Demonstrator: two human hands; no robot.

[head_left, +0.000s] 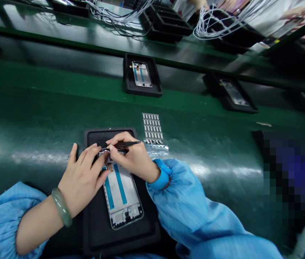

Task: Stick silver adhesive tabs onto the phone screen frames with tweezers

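A phone frame (126, 187) with two blue strips on its silvery back lies in a black foam tray (95, 230) before me. My right hand (130, 156) pinches dark tweezers (128, 143), their tip at the top end of the frame. Spread over the upper left edge of the frame is my left hand (86, 176), its fingertips touching that same end and its thumb resting near a small orange flex cable (110, 167). The fingers cover the spot where the tweezer tip meets the frame.
Just beyond the tray lies a sheet of small grey-white stickers (152, 127), with a clear strip (157, 149) below it. Two more black trays (155, 90) (245, 108) with phone frames stand farther back. White cables (209, 27) and co-workers' hands (294, 16) show along the top.
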